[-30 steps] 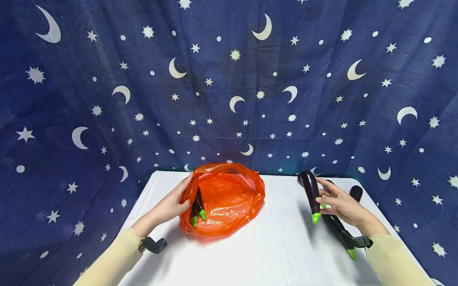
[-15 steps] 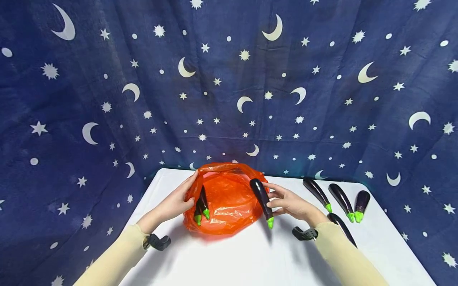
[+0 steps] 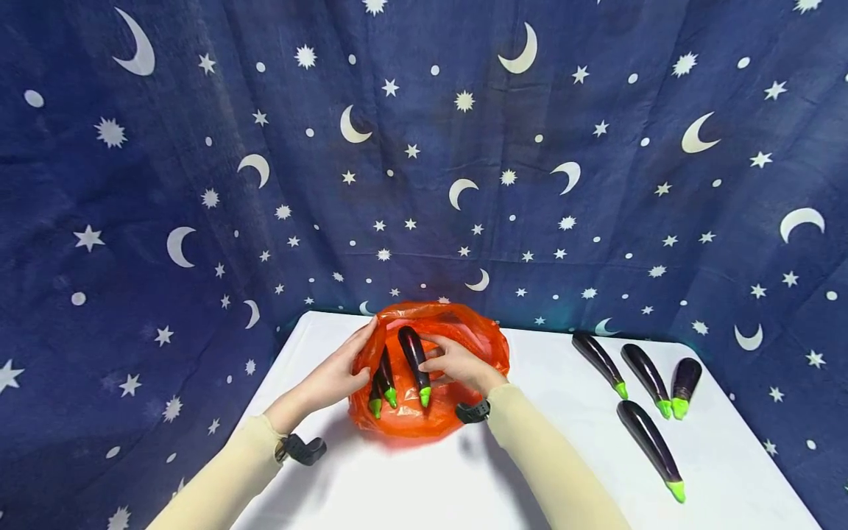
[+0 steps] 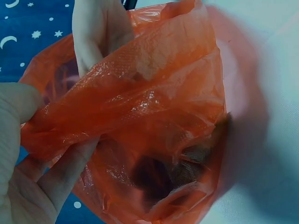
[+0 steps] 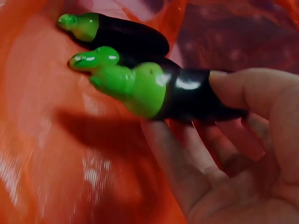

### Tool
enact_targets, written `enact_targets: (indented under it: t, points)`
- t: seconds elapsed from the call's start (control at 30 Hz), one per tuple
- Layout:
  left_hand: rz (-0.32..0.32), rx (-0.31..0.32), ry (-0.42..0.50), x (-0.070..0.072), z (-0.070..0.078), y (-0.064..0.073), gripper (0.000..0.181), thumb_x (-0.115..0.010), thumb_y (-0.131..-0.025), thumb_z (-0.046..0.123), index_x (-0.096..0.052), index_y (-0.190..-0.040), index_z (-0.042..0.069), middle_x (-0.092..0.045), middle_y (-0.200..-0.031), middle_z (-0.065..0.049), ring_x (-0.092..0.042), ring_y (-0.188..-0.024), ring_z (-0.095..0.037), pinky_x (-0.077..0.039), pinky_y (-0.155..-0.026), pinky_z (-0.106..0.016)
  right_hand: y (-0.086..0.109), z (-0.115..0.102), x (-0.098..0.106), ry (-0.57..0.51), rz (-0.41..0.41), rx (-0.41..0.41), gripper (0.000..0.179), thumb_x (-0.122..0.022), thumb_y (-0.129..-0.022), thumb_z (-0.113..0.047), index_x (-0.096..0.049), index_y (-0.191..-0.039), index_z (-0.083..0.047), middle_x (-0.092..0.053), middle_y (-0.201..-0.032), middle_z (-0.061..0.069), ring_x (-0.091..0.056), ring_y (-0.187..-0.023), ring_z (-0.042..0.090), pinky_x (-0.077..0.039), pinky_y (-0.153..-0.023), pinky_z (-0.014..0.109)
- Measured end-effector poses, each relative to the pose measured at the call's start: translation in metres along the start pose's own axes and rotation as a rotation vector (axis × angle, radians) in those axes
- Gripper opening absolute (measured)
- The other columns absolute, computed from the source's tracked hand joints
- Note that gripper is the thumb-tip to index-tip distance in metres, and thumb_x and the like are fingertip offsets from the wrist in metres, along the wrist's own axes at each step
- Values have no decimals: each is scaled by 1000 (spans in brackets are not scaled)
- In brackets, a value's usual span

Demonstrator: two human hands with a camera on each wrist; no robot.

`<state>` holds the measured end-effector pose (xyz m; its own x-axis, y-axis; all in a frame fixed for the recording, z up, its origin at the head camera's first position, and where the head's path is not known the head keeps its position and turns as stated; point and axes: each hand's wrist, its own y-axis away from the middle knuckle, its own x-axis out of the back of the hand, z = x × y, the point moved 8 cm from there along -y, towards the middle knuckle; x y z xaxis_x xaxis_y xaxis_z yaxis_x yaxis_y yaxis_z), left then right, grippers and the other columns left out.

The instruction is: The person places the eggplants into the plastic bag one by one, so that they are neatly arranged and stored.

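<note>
An orange-red plastic bag (image 3: 414,428) lies on the white table with its mouth spread toward me. My left hand (image 3: 339,377) pinches the bag's left rim, thumb on one side and fingers on the other, as the left wrist view of the bag (image 4: 140,100) also shows. Inside the mouth, my right hand (image 3: 460,366) grips a dark purple eggplant (image 3: 414,359) with a bright green stem end pointing down toward me. Two more eggplants, one of them nearer the held one (image 3: 387,381), rest against the bag's left inner side. The right wrist view shows the held eggplant (image 5: 189,93) beside another eggplant (image 5: 131,35).
On the table's right side lie several more eggplants: one at the back (image 3: 598,361), one beside it (image 3: 645,375), a shorter-looking one (image 3: 686,381) and one nearer me (image 3: 649,445). A dark blue curtain (image 3: 424,184) with moons and stars hangs behind the table (image 3: 397,486).
My right hand has carried the eggplant leftward from the right-hand group, past the bag's right edge and into its mouth. My left hand has kept its grip on the rim.
</note>
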<state>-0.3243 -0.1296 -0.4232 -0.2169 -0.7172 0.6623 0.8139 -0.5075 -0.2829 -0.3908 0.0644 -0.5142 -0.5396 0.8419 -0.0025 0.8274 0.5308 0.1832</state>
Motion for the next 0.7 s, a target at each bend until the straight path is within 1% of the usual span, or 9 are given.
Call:
enact_targets:
  t: [0.13,0.2,0.33,0.47,0.57,0.7]
  points:
    - [-4,-4,11,0,3,0,95,-62,-87,-9,-13,-166,15,-24,-167,-9,-33,-147,-29,-34,-115,-49,-23,0,-10,51,68,17,77,-70,-91,-2,-39,-159,-21,-56,-132,22,-70,-100,30,-58,-85,53]
    - [-3,-6,9,-1,3,0,96,-61,-87,-9,-13,-166,15,-25,-167,-10,-33,-147,-29,-34,-114,-50,-29,1,-12,63,107,5,78,-71,-90,-2,-39,-159,-20,-58,-129,21,-70,-97,31,-58,-84,52]
    - [1,-11,-10,-2,3,-2,96,-61,-87,-9,-12,-166,15,-25,-166,-11,-31,-148,-29,-33,-115,-50,-36,3,-13,49,157,-24,78,-69,-90,1,-38,-159,-16,-63,-115,22,-70,-93,33,-59,-82,51]
    - [6,-15,-12,-1,1,-4,97,-62,-87,-8,-12,-166,16,-25,-166,-10,-31,-148,-29,-33,-115,-51,-41,2,-16,76,181,-11,75,-68,-90,2,-39,-158,-13,-64,-110,20,-71,-91,36,-60,-79,49]
    - [13,-15,-17,0,0,-3,96,-62,-87,-8,-13,-166,16,-26,-166,-10,-32,-148,-29,-33,-115,-52,-45,3,-21,84,188,11,72,-67,-90,4,-42,-156,-11,-65,-110,21,-71,-92,37,-60,-80,49]
    - [12,-7,-30,-1,-1,0,95,-63,-87,-7,-14,-166,16,-26,-166,-10,-30,-149,-30,-31,-116,-52,-46,8,-28,105,195,16,71,-66,-88,7,-44,-154,-9,-64,-116,22,-71,-93,36,-60,-81,49]
